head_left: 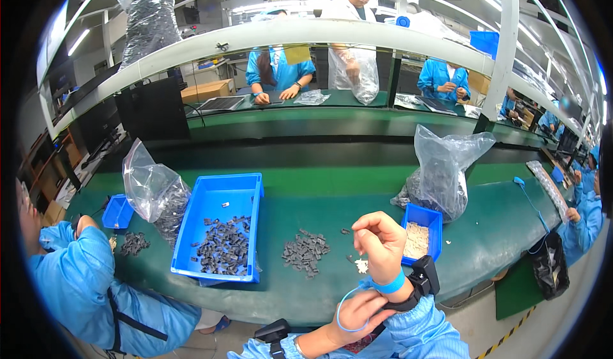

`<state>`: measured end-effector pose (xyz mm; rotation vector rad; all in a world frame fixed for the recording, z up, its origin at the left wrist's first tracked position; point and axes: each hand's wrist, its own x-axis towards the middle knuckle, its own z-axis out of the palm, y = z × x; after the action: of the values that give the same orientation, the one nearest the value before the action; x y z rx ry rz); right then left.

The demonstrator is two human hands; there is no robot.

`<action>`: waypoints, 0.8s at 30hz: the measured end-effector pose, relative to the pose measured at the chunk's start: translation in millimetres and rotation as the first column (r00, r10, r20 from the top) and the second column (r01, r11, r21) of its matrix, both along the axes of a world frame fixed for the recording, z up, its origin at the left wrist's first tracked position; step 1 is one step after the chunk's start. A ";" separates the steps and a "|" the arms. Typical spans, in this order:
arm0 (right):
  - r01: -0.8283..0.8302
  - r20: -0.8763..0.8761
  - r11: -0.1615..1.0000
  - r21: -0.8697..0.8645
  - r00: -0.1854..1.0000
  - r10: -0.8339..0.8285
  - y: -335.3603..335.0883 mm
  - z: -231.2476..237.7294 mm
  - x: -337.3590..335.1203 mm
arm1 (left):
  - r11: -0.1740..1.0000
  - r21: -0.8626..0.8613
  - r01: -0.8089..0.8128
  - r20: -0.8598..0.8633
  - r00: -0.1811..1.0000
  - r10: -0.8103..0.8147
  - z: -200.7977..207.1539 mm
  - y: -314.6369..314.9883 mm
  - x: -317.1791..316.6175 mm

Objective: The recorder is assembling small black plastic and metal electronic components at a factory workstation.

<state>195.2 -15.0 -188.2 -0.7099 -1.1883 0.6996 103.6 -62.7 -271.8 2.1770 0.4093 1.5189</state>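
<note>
My right hand [381,241] is raised over the bench with its fingers curled together and nothing visible in them. A blue wrist strap [391,285] circles that wrist, above a black band carrying a small black device [423,278]. My left hand [359,313] is closed at the right wrist, its fingers pressed against the strap, though the exact grip is partly hidden. The strap's thin blue cord loops across the left hand. Just beyond, a few cream pieces [362,266] lie on the green bench, and a pile of small dark grey parts [305,252] sits to their left.
A large blue tray [260,196] holds dark parts at left; a small blue bin [436,217] holds cream pieces at right. Clear bags of dark parts [165,196] [440,183] stand behind. A co-worker [83,282] sits at left; others work beyond the white rail [281,34].
</note>
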 end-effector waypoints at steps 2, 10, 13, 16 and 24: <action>0.030 0.023 0.999 -0.011 0.999 -0.030 2.9 1.1 0.6 | 0.998 0.062 -0.010 0.024 1.000 0.009 -0.9 -0.1 0.5; 0.114 0.075 0.993 -0.013 0.991 -0.113 11.5 -7.5 9.4 | 0.979 -0.060 0.195 -0.080 0.977 -0.200 11.6 -3.9 -0.2; 0.103 0.071 0.995 -0.009 0.992 -0.102 12.3 -7.0 9.9 | 0.905 -0.182 0.384 0.030 0.922 -0.385 6.8 -0.1 -2.0; 0.131 0.015 0.991 -0.027 0.991 -0.131 18.0 1.0 21.7 | 0.619 -0.679 0.395 -0.092 0.791 -0.605 6.8 3.8 -10.7; 0.072 -0.199 0.994 -0.080 0.976 -0.087 30.4 -6.0 46.1 | 0.736 -0.628 0.253 -0.425 0.682 -0.596 39.3 -1.4 -6.2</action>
<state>241.3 15.3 -194.1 -0.7247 -0.9479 0.7323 97.4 -64.1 -232.5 2.0367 0.3859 0.3326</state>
